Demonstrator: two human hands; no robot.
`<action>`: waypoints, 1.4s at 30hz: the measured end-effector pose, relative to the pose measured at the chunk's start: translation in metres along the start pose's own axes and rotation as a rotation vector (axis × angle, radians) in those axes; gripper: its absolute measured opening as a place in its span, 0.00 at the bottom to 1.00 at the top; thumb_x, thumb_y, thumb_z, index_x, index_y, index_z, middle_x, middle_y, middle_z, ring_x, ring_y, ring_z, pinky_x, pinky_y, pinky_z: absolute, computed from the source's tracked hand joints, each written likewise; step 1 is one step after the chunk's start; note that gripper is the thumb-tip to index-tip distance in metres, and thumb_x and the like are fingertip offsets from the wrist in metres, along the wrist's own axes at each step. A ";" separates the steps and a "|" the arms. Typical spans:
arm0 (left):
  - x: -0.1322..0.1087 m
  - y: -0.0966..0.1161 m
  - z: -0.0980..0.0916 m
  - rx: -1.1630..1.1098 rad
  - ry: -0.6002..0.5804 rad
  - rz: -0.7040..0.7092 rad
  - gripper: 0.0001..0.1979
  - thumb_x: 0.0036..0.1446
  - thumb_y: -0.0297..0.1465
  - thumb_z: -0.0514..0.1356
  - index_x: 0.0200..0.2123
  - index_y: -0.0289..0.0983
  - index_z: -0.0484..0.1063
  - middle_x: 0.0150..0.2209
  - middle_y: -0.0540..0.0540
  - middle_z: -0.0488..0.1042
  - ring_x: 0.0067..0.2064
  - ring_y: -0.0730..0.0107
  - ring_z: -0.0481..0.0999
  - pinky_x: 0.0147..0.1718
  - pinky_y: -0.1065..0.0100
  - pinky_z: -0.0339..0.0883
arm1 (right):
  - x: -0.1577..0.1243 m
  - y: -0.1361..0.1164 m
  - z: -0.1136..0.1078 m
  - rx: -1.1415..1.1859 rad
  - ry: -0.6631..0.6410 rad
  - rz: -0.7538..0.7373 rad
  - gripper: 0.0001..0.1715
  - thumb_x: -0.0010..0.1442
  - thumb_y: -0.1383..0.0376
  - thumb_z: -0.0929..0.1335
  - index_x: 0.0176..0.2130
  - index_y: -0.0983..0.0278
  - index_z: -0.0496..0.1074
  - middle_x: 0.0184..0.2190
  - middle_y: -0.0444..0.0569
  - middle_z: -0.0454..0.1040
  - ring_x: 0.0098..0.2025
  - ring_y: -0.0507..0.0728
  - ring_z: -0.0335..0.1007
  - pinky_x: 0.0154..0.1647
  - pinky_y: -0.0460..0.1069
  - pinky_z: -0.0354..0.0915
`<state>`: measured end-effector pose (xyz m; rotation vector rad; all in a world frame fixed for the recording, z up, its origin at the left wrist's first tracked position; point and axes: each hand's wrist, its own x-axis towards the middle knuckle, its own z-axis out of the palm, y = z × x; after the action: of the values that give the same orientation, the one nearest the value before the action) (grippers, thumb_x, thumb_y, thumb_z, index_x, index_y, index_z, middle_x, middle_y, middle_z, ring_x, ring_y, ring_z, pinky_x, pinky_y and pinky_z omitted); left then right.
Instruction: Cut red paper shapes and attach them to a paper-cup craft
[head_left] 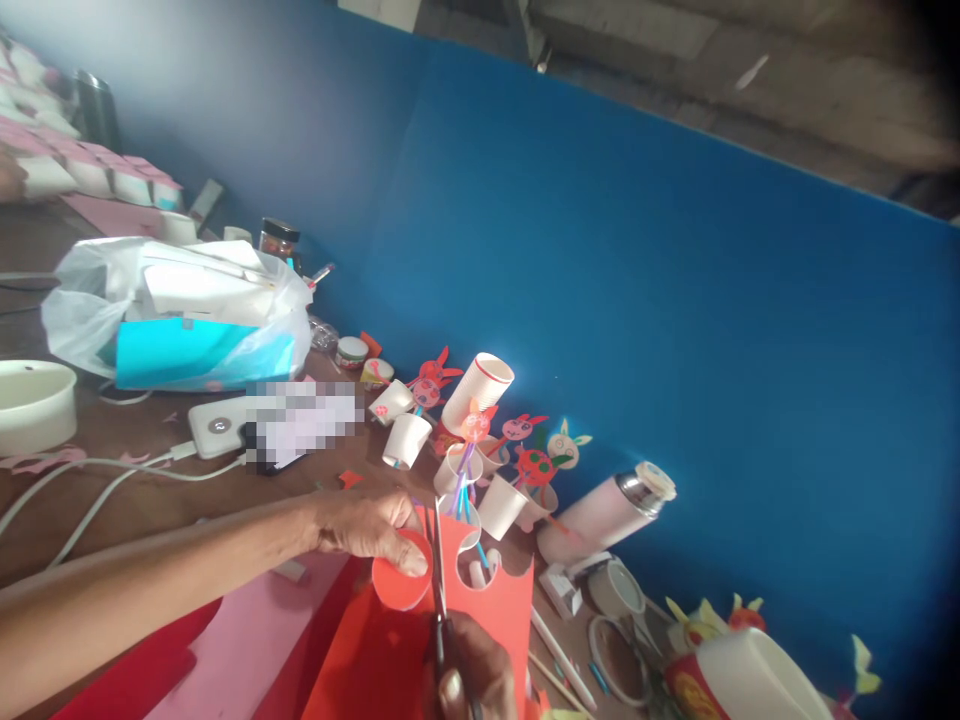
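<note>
My left hand (367, 525) pinches a round piece of orange-red paper (400, 585), thumb on top. In my right hand (480, 665) is a pair of scissors (440, 570), its blades pointing away from me along the right edge of the round piece. Beneath both hands lies an orange-red paper sheet (511, 605) with curved cutouts along its far edge. Whether the round piece is fully separate from the sheet, I cannot tell. Just beyond are paper cups (501, 506) holding sticks topped with rabbit-like paper faces (537, 466).
A stack of paper cups (472, 395) and a pink thermos (585, 520) stand near the blue partition (600, 300). On the left are a plastic bag (82, 290), a power bank (214, 425) with cables and a white bowl (37, 410). Pink paper (232, 635) lies under my left forearm.
</note>
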<state>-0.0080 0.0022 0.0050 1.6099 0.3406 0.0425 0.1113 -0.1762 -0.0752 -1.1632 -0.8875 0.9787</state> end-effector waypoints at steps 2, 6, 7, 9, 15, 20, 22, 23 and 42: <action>-0.001 0.000 0.001 0.010 0.021 0.019 0.17 0.43 0.35 0.62 0.13 0.34 0.59 0.15 0.55 0.56 0.20 0.80 0.52 0.20 0.72 0.45 | 0.003 0.001 -0.006 0.022 0.017 -0.006 0.28 0.43 0.43 0.68 0.33 0.62 0.72 0.09 0.35 0.54 0.10 0.45 0.43 0.10 0.41 0.43; -0.001 0.003 0.005 0.009 0.021 0.052 0.15 0.50 0.37 0.57 0.18 0.34 0.63 0.17 0.54 0.57 0.19 0.79 0.54 0.19 0.73 0.48 | 0.011 0.002 -0.017 0.054 0.086 -0.093 0.29 0.49 0.45 0.66 0.40 0.65 0.71 0.09 0.36 0.58 0.10 0.46 0.44 0.12 0.41 0.42; -0.001 0.005 0.007 0.002 0.010 0.048 0.14 0.51 0.38 0.56 0.20 0.34 0.65 0.17 0.54 0.59 0.19 0.79 0.55 0.19 0.73 0.50 | 0.012 0.001 -0.018 0.053 0.098 -0.126 0.30 0.50 0.46 0.65 0.42 0.66 0.70 0.10 0.36 0.58 0.11 0.46 0.44 0.12 0.42 0.42; -0.001 0.008 0.010 -0.019 -0.006 0.048 0.14 0.52 0.39 0.55 0.26 0.33 0.70 0.19 0.53 0.62 0.19 0.78 0.59 0.19 0.74 0.54 | 0.013 -0.005 -0.019 0.036 0.113 -0.183 0.28 0.53 0.48 0.63 0.43 0.67 0.68 0.11 0.37 0.58 0.12 0.47 0.46 0.13 0.42 0.42; -0.004 0.010 0.030 -0.037 0.023 0.060 0.18 0.53 0.42 0.55 0.29 0.32 0.72 0.24 0.48 0.71 0.22 0.74 0.69 0.20 0.74 0.62 | 0.009 -0.015 -0.014 -0.078 0.142 -0.253 0.26 0.53 0.48 0.64 0.43 0.63 0.68 0.16 0.39 0.62 0.14 0.47 0.51 0.14 0.43 0.49; -0.004 -0.004 0.052 -0.091 0.008 0.060 0.17 0.53 0.43 0.54 0.32 0.34 0.70 0.25 0.47 0.73 0.20 0.73 0.71 0.20 0.73 0.64 | 0.009 0.005 -0.018 -0.186 0.288 -0.222 0.27 0.51 0.51 0.68 0.46 0.64 0.68 0.20 0.43 0.70 0.17 0.50 0.61 0.16 0.43 0.58; -0.002 -0.009 0.057 -0.098 0.026 0.087 0.19 0.54 0.44 0.53 0.31 0.33 0.70 0.22 0.47 0.72 0.19 0.73 0.71 0.18 0.74 0.62 | 0.009 0.010 -0.021 -0.183 0.286 -0.247 0.27 0.52 0.52 0.68 0.48 0.64 0.67 0.29 0.47 0.75 0.26 0.54 0.70 0.23 0.45 0.66; -0.001 -0.012 0.060 -0.104 0.051 0.090 0.19 0.53 0.45 0.53 0.30 0.32 0.69 0.21 0.47 0.72 0.19 0.72 0.71 0.18 0.74 0.62 | 0.009 0.011 -0.022 -0.171 0.289 -0.270 0.27 0.52 0.53 0.68 0.49 0.63 0.67 0.35 0.49 0.76 0.33 0.57 0.72 0.29 0.46 0.68; 0.008 -0.074 0.091 -0.158 0.183 0.060 0.22 0.46 0.53 0.55 0.29 0.39 0.72 0.19 0.50 0.70 0.17 0.72 0.70 0.15 0.75 0.59 | 0.012 0.030 -0.016 -0.206 0.284 -0.324 0.25 0.53 0.53 0.67 0.48 0.63 0.67 0.31 0.49 0.76 0.29 0.56 0.71 0.29 0.48 0.67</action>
<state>0.0069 -0.0820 -0.0755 1.4626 0.4193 0.2577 0.1254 -0.1667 -0.1070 -1.2469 -0.9247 0.4534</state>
